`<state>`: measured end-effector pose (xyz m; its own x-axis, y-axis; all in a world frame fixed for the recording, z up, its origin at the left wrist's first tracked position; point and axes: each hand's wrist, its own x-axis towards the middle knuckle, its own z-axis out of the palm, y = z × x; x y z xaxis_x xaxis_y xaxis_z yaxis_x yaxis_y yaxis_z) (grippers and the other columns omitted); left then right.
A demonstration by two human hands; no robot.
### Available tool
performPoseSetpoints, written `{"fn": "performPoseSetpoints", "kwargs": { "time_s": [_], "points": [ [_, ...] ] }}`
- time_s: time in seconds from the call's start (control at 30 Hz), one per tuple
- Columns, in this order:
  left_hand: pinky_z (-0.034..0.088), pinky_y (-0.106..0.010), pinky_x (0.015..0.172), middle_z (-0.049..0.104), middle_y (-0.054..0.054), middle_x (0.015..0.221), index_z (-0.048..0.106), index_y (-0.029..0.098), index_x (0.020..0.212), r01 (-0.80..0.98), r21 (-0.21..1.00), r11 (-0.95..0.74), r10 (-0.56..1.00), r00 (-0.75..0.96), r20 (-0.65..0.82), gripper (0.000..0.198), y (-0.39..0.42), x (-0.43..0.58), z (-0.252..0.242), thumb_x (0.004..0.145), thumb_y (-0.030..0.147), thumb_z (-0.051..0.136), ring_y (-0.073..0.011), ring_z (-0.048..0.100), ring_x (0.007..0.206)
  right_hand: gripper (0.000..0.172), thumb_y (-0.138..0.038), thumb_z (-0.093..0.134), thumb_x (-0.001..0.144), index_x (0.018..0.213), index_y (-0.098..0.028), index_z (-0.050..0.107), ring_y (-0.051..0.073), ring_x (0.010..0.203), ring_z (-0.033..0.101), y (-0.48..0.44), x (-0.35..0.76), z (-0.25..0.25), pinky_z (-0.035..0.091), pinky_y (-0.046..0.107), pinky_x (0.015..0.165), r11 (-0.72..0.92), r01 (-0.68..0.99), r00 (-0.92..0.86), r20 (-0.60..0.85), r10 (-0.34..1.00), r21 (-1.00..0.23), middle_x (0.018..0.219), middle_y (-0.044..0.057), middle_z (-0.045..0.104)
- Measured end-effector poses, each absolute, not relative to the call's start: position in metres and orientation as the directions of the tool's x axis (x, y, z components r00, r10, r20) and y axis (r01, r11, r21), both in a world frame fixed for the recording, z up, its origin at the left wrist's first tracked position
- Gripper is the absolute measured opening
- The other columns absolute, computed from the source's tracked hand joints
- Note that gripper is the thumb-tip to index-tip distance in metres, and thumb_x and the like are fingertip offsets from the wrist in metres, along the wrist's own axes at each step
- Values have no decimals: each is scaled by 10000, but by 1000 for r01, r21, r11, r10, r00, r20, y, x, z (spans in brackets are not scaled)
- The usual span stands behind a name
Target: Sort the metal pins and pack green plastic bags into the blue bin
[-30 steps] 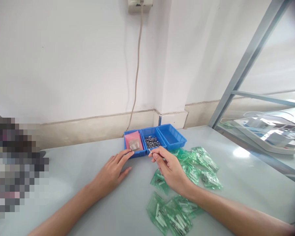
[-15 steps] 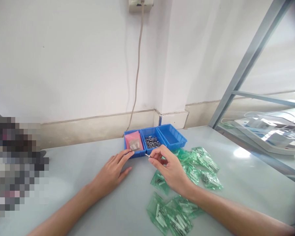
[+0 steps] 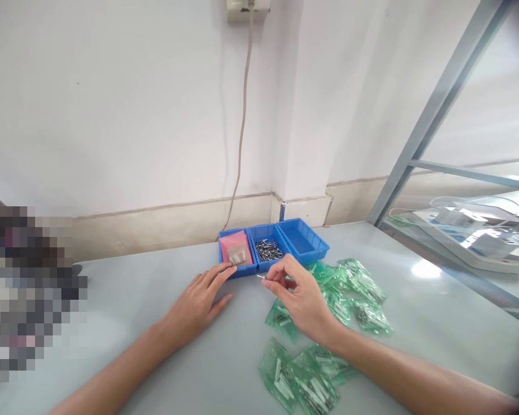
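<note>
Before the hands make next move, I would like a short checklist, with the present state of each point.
1. Thin piece gripped: ok, pinched in the right hand.
2. Left hand free of any held item: ok, fingertips at the left bin's front rim.
3. Pink packet inside left bin: ok.
4. Loose metal parts contained: ok, those visible lie in the middle bin.
5. Green bags in order: not ok, they lie scattered, some overlapping.
6. Bags all sealed: cannot tell, the openings are not clear.
</note>
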<state>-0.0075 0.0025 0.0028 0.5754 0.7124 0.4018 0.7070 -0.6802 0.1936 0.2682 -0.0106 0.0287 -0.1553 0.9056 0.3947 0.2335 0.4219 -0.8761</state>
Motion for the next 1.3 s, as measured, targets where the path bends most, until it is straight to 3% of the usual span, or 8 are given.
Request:
{"fn": "performPoseSetpoints", "kwargs": {
  "time_s": [0.43, 0.67, 0.87, 1.0, 1.13, 1.3],
  "points": [
    [527, -471, 1139, 480, -91, 1617, 345, 317, 1619, 703, 189, -685, 709, 583, 397, 530, 3, -8, 3, 1111, 304, 495, -280, 550, 1427, 131, -317, 619, 1043, 936, -252, 583, 180, 799, 571, -12, 269, 31, 475, 298, 709, 377, 225, -184, 340, 922, -899, 868, -5, 604],
    [513, -475, 1154, 467, -91, 1625, 320, 313, 1628, 704, 191, -685, 711, 587, 387, 542, 3, -9, 0, 1113, 291, 490, -278, 539, 1431, 228, -415, 521, 1102, 1009, -239, 630, 125, 622, 474, -11, 269, 25, 402, 266, 556, 298, 162, -246, 254, 936, -941, 869, -6, 597],
    [506, -481, 1163, 458, -91, 1628, 313, 314, 1631, 710, 194, -677, 719, 582, 379, 548, 4, -10, -2, 1114, 298, 492, -277, 528, 1438, 312, -458, 480, 1117, 1034, -225, 670, 108, 594, 480, -10, 270, 22, 395, 246, 519, 266, 140, -284, 218, 934, -954, 889, 10, 631],
    [513, -484, 1156, 461, -91, 1626, 319, 313, 1630, 708, 194, -678, 717, 582, 383, 546, 4, -9, -1, 1112, 292, 491, -280, 533, 1434, 304, -460, 455, 1124, 1078, -239, 659, 108, 591, 480, -10, 269, 20, 407, 242, 511, 266, 102, -261, 232, 937, -959, 887, 2, 614],
    [527, -470, 1144, 466, -87, 1625, 328, 311, 1628, 706, 187, -683, 711, 584, 391, 544, 4, -9, -1, 1110, 289, 493, -277, 545, 1426, 250, -458, 465, 1115, 1176, -265, 611, 117, 626, 528, -10, 268, 21, 460, 243, 512, 259, 67, -203, 241, 949, -964, 1008, 20, 639],
    [544, -460, 1123, 483, -89, 1616, 345, 314, 1625, 707, 178, -684, 707, 583, 402, 538, 4, -9, -1, 1108, 298, 493, -277, 573, 1400, 206, -458, 581, 1068, 1093, -258, 625, 141, 666, 564, -10, 269, 25, 465, 255, 524, 258, 96, -163, 241, 957, -961, 974, 24, 657]
  ]
}}
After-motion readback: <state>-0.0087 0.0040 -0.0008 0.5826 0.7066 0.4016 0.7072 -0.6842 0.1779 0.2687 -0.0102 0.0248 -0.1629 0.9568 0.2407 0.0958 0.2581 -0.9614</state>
